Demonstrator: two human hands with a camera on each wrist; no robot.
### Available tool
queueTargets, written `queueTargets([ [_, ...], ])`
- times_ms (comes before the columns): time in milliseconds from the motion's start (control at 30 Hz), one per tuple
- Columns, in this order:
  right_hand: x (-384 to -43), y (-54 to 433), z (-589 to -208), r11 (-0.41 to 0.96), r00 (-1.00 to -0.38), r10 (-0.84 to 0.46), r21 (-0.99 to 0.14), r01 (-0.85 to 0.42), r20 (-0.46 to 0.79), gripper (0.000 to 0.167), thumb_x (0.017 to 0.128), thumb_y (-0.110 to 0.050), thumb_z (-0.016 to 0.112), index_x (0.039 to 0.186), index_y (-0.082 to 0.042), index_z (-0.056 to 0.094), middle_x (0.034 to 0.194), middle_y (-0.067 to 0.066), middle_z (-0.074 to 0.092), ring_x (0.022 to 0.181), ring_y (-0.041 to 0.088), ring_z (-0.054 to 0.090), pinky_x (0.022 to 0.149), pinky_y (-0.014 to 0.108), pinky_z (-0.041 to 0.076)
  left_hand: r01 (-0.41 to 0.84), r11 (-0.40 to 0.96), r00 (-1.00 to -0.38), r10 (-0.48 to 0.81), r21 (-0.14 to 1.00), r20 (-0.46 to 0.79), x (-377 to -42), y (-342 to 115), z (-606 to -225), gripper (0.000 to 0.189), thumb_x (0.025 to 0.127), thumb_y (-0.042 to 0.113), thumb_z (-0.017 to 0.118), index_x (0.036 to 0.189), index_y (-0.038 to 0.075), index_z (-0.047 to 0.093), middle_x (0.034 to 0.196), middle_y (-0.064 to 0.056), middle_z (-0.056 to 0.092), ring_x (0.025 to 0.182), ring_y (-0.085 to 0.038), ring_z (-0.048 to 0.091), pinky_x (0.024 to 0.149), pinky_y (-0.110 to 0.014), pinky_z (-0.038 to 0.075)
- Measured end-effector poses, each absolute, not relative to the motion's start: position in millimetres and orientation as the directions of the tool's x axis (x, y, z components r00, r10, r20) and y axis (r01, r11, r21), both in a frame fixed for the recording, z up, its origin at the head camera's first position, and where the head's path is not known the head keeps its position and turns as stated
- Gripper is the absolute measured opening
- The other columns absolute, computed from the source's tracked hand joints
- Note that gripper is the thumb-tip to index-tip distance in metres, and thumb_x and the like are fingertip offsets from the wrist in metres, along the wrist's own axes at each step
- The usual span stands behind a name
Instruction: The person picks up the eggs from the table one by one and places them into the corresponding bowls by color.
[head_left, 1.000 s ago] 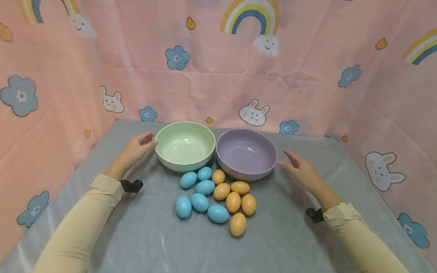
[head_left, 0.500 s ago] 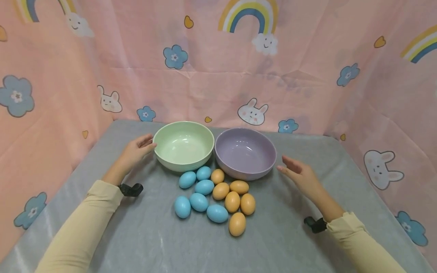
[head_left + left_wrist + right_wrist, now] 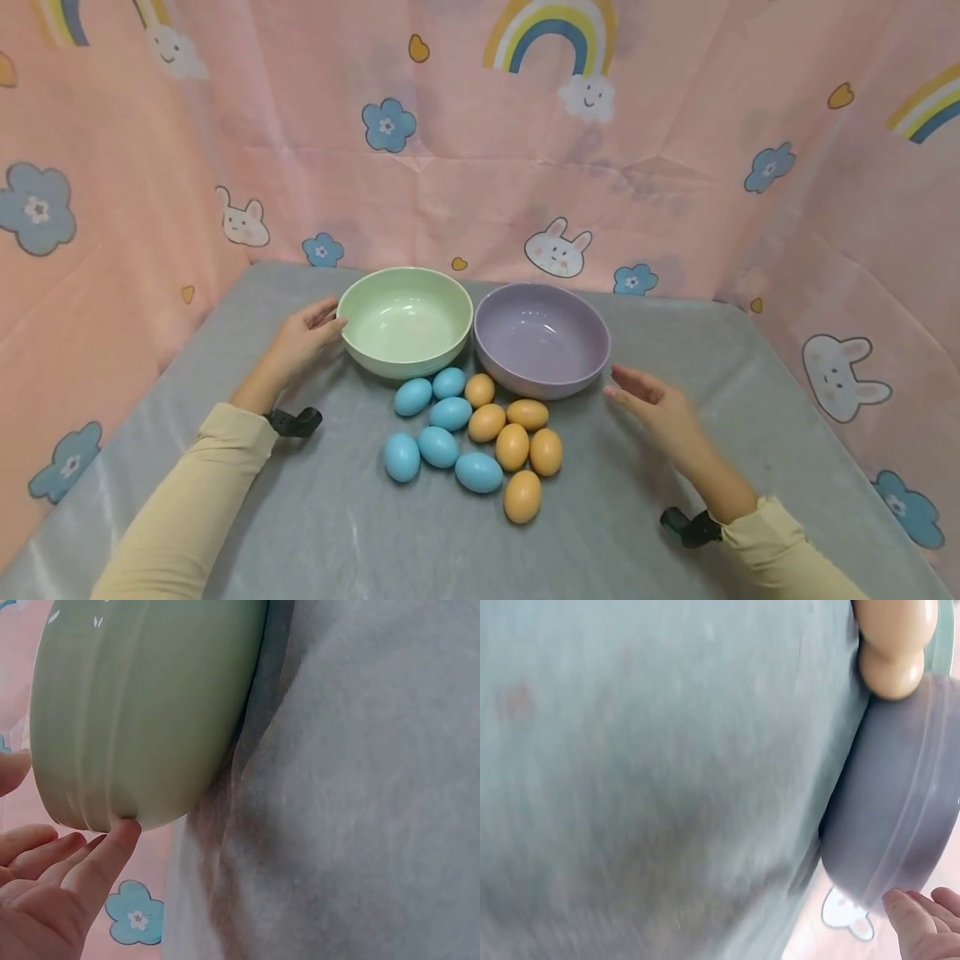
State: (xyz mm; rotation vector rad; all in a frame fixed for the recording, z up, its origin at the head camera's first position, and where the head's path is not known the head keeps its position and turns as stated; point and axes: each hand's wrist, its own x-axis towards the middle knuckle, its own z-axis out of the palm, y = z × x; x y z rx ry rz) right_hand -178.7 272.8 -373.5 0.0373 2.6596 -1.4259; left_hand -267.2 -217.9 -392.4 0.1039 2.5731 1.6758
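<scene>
A pale green bowl point(image 3: 405, 329) stands at the back of the table, side by side with a purple bowl point(image 3: 540, 337). My left hand point(image 3: 302, 340) is at the green bowl's left side; in the left wrist view its extended fingers point(image 3: 105, 862) touch the bowl's outer wall, the thumb near the rim. To the right of the purple bowl and a little in front of it, my right hand point(image 3: 663, 414) hovers with fingers extended, holding nothing. Several blue eggs point(image 3: 438, 447) and several orange eggs point(image 3: 512, 447) lie in front of the bowls, blue on the left.
Grey cloth covers the table point(image 3: 337, 525). Pink printed curtain point(image 3: 465, 192) hangs close behind the bowls and along both sides. Each wrist wears a black camera, such as the left camera point(image 3: 295, 422).
My right hand has moved toward me, from beside the purple bowl's rim to lower in the head view. The left hand has shifted slightly nearer along the green bowl. Bowls and eggs stay put.
</scene>
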Motion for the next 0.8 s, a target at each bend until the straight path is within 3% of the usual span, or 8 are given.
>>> queueTargets([
  [400,-167,257,-382,0.544,-0.989,-0.042,-0.833,0.097,-0.143,0.068,0.094,-0.048,0.064,0.147,-0.008,0.048,0.15,0.01,0.051,0.14,0.027,0.047,0.115,0.048,0.043,-0.007,0.337,-0.997,0.069,0.941,-0.032,-264,-212,-394,0.062,0.104,0.025,0.052,0.157,0.007,0.027,0.163,-0.013,0.029,0.15,-0.028,0.032,0.106,-0.026,0.05],
  [633,-160,249,-385,0.493,-0.983,-0.096,-0.865,0.088,-0.155,0.06,0.096,-0.032,0.067,0.145,-0.002,0.049,0.148,0.014,0.051,0.139,0.029,0.049,0.102,0.016,0.048,-0.035,0.244,-0.997,0.053,0.969,-0.049,-261,-209,-394,0.061,0.104,0.022,0.052,0.158,0.009,0.025,0.163,-0.011,0.027,0.152,-0.025,0.027,0.11,-0.029,0.047],
  [800,-157,243,-391,0.433,-0.979,-0.131,-0.897,0.083,-0.154,0.057,0.095,-0.024,0.068,0.143,0.002,0.05,0.147,0.018,0.051,0.138,0.032,0.049,0.101,0.013,0.049,-0.042,0.2,-0.998,0.038,0.979,-0.05,-262,-209,-398,0.061,0.104,0.02,0.052,0.158,0.009,0.026,0.164,-0.009,0.027,0.151,-0.023,0.028,0.108,-0.024,0.048],
])
